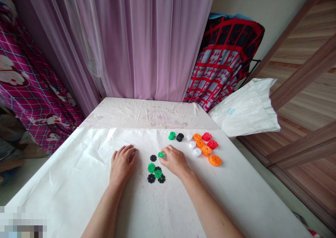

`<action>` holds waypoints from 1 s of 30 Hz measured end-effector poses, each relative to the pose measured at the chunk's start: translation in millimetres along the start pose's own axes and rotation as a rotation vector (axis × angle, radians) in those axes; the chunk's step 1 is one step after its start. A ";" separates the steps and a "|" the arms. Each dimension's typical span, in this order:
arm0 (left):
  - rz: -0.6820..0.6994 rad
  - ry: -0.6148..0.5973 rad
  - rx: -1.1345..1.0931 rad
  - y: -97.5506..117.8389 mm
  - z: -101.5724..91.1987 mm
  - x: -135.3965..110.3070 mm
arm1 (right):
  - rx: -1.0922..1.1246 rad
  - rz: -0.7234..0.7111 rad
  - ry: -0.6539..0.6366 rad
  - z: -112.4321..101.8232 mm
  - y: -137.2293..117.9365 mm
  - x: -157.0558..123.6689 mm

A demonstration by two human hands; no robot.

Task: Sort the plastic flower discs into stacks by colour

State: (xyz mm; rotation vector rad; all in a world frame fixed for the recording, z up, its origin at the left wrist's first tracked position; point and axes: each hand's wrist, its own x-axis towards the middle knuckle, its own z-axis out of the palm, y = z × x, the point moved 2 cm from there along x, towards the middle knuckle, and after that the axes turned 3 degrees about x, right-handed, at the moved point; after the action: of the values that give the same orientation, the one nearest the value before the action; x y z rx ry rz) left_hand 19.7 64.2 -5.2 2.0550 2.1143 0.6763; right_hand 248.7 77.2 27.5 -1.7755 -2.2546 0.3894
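My right hand (174,160) rests on the white table cover (78,175), its fingertips pinched on a small green snowflake-shaped disc (161,155). Just left of it lies a black disc (153,157). Below that sits a small cluster of green and black discs (156,174). My left hand (123,163) lies flat on the cover to the left, fingers stretched out, holding nothing. Further back on the right are stacks of discs: green (172,135), black (180,137), white (193,145), orange (207,151) and red (209,140).
A purple curtain (136,38) hangs behind the table. A red and black patterned blanket (223,62) and a white plastic bag (246,108) sit at the back right. A pink patterned cloth (26,83) is on the left. Wooden flooring lies to the right.
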 end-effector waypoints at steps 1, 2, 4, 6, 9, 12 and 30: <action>0.001 0.004 0.000 -0.1 -0.1 0.1 | -0.012 0.007 0.045 -6.9 6.2 4.0; 0.002 0.008 0.000 -0.2 -0.1 0.3 | -0.029 0.015 0.095 -15.0 13.1 9.1; 0.004 0.013 0.001 -0.4 0.2 0.6 | -0.082 0.024 0.187 -32.2 27.3 21.6; 0.009 0.013 0.002 -0.5 0.9 0.7 | -0.133 0.035 0.241 -46.3 40.1 35.6; 0.016 0.019 0.002 -1.1 1.9 0.5 | -0.168 0.042 0.252 -55.3 53.1 53.7; 0.010 0.028 0.000 -1.8 2.5 0.3 | -0.165 0.040 0.228 -52.9 59.1 64.7; -0.023 -0.022 -0.007 2.3 -2.2 0.3 | 0.032 0.015 0.143 -27.5 17.4 13.3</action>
State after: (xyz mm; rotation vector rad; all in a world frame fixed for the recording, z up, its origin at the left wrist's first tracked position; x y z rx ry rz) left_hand 20.9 63.9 -2.3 2.0226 2.1173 0.6542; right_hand 271.1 95.6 47.4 -1.7464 -2.1266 0.2894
